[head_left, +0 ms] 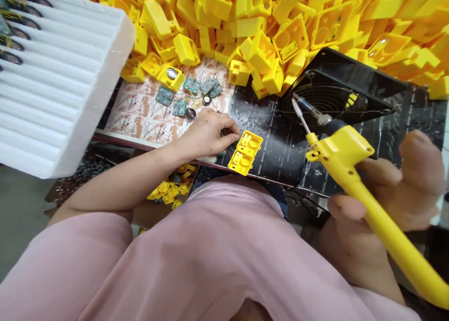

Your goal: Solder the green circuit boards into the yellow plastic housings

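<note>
My right hand [403,185] grips a yellow soldering gun [343,146] with a metal tip and a thin feed tube pointing up and left, held above the bench. My left hand [208,131] rests at the bench's front part, its thumb and fingers pinched together beside a yellow plastic housing [245,153]. What the pinch holds is too small to make out. The housing lies as two open halves with round grilles. Thin wires run near my left fingertips, and the edge of a green circuit board [221,153] shows under that hand.
Yellow housings [259,52] are heaped along the back. A black fan [340,87] stands behind the soldering gun. Circuit boards [164,96] with small speakers [190,113] lie on the patterned sheet. A ridged white foam block [70,78] occupies the left. More yellow parts [171,190] sit below the bench edge.
</note>
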{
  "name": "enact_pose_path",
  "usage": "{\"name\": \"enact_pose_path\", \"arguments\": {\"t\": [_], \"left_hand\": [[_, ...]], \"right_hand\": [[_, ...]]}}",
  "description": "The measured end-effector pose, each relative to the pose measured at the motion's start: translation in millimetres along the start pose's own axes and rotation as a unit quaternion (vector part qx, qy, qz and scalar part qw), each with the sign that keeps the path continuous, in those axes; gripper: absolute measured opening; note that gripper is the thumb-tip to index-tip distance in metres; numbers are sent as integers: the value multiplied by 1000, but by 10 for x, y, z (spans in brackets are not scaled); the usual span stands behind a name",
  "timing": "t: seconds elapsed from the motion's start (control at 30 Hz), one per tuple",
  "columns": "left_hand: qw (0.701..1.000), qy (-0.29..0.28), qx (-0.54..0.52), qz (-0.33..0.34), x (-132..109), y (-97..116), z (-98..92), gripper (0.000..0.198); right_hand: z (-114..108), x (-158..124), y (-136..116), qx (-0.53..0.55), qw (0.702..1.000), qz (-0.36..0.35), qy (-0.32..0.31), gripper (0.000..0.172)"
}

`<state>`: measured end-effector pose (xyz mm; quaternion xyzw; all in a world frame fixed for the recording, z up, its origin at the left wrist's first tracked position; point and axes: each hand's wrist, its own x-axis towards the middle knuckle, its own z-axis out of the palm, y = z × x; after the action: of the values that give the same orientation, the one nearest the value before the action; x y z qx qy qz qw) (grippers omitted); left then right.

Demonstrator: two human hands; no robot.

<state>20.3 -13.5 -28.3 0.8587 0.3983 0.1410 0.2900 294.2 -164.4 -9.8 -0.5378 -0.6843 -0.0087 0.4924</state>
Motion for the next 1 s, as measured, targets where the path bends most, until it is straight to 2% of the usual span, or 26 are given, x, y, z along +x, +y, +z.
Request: {"name": "enact_pose_path", "arguments": {"t": [0.07,0.13,0.23,0.27,0.37,0.4,0.47,0.53,0.6,0.7,0.77,1.0], "left_hand": [[1000,1,-6,-5,9,10,-5,25],[1000,5,1,-6,21,28,-4,27],[999,4,28,-14,43,68,7,27],[999,0,36,-17,53,83,13,27],[998,-13,57,-18,90,124,30,26],[998,-18,64,-19,104,134,34,26],[996,-32,76,-25,135,149,36,24],[994,-52,88,-32,167,163,26,23],[991,-75,104,-36,200,183,1,22],[984,-106,134,-42,248,230,-57,19],[981,-123,143,-44,276,268,-96,17],[977,-146,147,-51,338,316,-127,13]], "right_hand": [[19,-87,21,16,993,52,107,52],[82,-144,99,45,981,83,168,41],[171,-178,240,84,965,70,239,53],[184,-184,264,89,963,72,246,50],[164,-218,230,84,972,96,197,19],[145,-237,195,86,978,93,166,21],[105,-280,124,96,987,78,99,41],[84,-309,82,97,993,59,33,54],[97,-307,72,89,996,27,-14,53],[154,-246,74,72,996,-44,-35,37],[188,-186,58,49,996,-62,-37,28],[211,14,-10,20,990,-120,-73,31]]}}
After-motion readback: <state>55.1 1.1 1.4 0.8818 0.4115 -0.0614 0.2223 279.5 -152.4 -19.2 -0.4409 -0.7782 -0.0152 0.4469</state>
